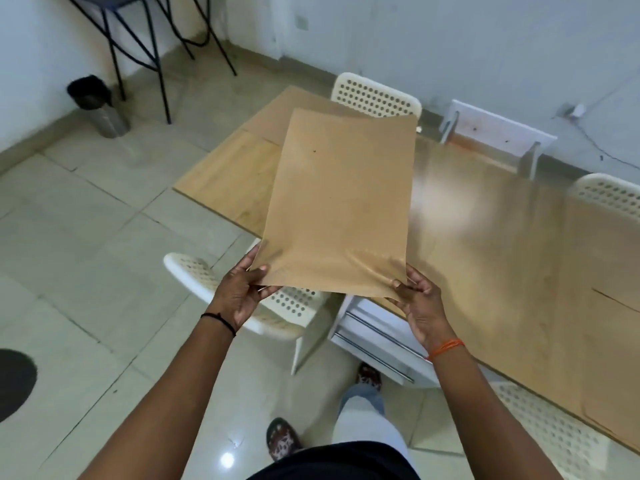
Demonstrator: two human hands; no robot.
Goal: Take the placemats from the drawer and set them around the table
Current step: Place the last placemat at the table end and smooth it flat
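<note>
Placemats, tan and thin as card, are held up in the air over the near-left part of a long wooden table (pixel 502 244); the stack (pixel 341 202) (how many sheets it holds cannot be told, since only the top face shows) slopes away from the viewer toward the far end. Left hand (pixel 242 289) pinches the near-left corner, thumb on top and fingers beneath; right hand (pixel 417 303) pinches the near-right corner the same way, and the material wrinkles slightly there. Neither hand is open. Two more tan mats seem to lie flat already: one at the far-left end of the table (pixel 228 181), another by the right edge (pixel 602 271); their colour is close to the wood, so the edges are faint.

White perforated chairs stand around the table: one near and left under the hands (pixel 214 289), one at the far side (pixel 375 97), one at the right (pixel 609 195), one near-right (pixel 554 438). White drawer fronts with metal bar handles (pixel 374 337) sit just below the right hand.

To place the next mat well, it seems wise to lower the stack until it nearly touches the wood in front of an unserved chair; slide the top sheet off with one thumb while the other hand keeps the rest; square its long edge with the table edge; smooth it flat before moving on.
</note>
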